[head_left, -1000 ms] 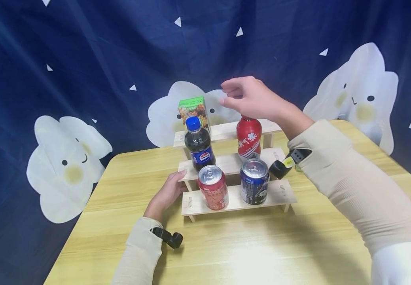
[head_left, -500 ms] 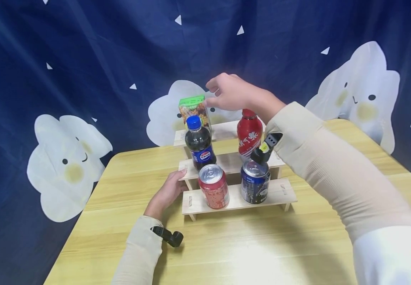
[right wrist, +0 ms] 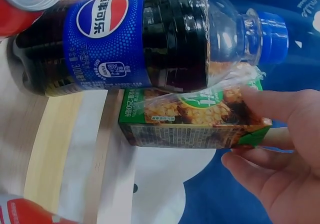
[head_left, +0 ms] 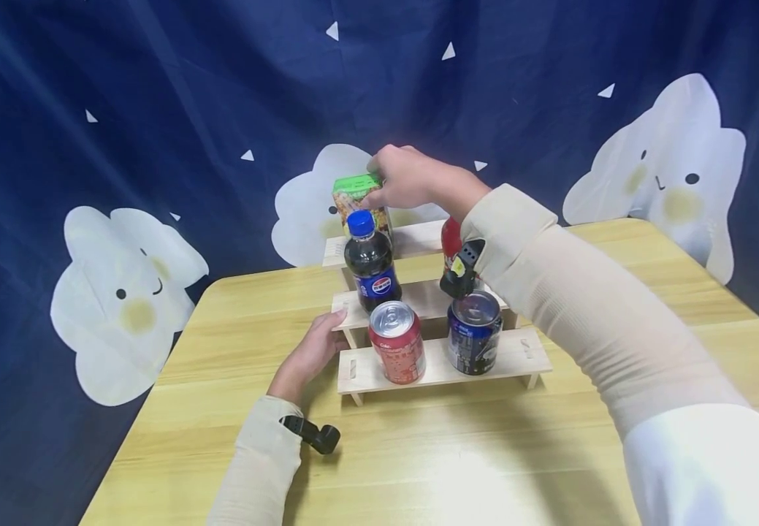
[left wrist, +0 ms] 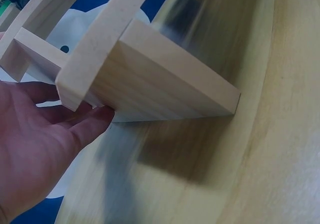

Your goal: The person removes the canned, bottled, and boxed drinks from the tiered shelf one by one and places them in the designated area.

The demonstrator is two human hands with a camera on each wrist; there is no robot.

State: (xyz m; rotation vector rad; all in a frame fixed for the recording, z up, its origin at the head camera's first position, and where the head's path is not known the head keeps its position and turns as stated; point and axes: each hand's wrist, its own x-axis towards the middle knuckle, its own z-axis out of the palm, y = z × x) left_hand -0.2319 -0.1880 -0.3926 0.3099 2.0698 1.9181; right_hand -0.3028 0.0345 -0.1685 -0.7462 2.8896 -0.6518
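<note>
A pineapple juice carton (head_left: 351, 193) with a green top stands on the top tier of a stepped wooden rack (head_left: 520, 358). My right hand (head_left: 412, 177) pinches the carton's upper end, thumb on its front and fingers behind, as the right wrist view shows. Just in front of the carton, a blue-capped Pepsi bottle (right wrist: 175, 39) stands on the middle tier. My left hand (head_left: 313, 356) holds the rack's left side; in the left wrist view its fingers (left wrist: 95, 126) curl at the wooden side piece (left wrist: 160, 74). The left thumb's grip is mostly hidden there.
A red Coke can (head_left: 397, 351) and a dark blue can (head_left: 474, 340) stand on the lowest tier. Behind my right wrist a red bottle (head_left: 450, 237) on the middle tier is partly covered. A blue curtain (head_left: 234, 73) hangs behind the wooden table (head_left: 208, 365).
My right hand has moved left from above the red bottle to the juice carton and taken hold of its top. The left hand stays at the rack's side.
</note>
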